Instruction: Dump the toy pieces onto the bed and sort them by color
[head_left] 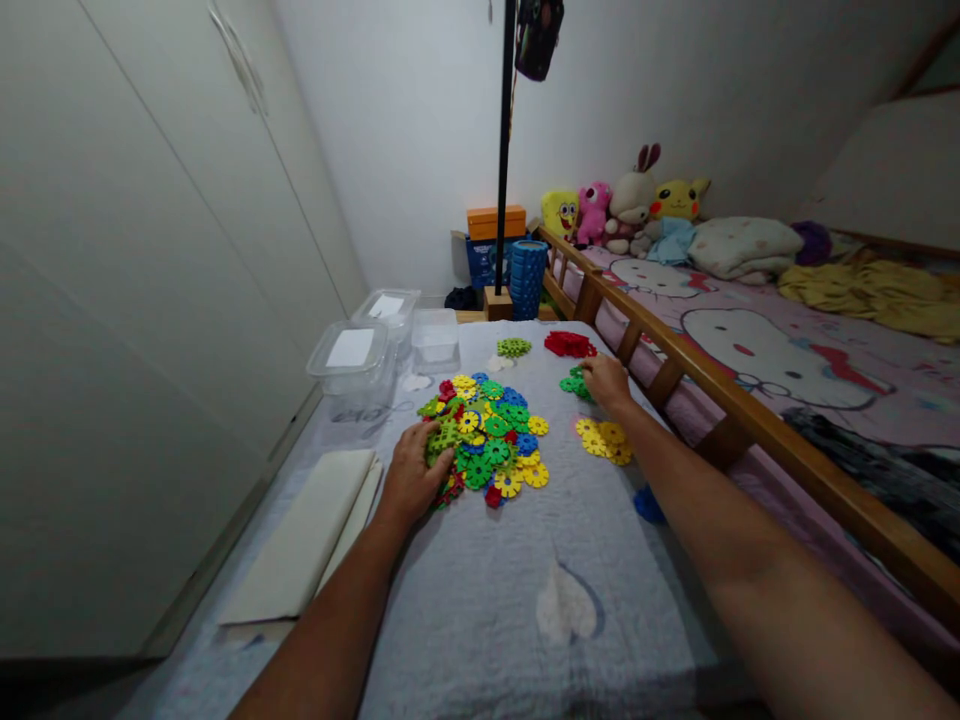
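Note:
A mixed pile of plastic snowflake discs (496,426) in red, yellow, blue and two greens lies mid-table. At the pile's left edge, my left hand (412,475) has its thumb and fingers curled round some light green snowflake discs (444,436). Farther off to the right, my right hand (606,384) is closed with its fingertips down at a small group of green snowflake discs (574,384); a green disc seems pinched there, partly hidden by the fingers. Near that hand lie separate groups of red discs (568,344), yellow discs (604,440) and light green discs (514,347). Blue discs (648,505) show partly beneath my right forearm.
Clear plastic boxes (352,375) stand at the table's back left, two with white paper on their lids. A folded cream-coloured sheet (307,535) lies at the left. A wooden bed rail (705,410) runs along the right side. Behind the table rises a black pole (504,150).

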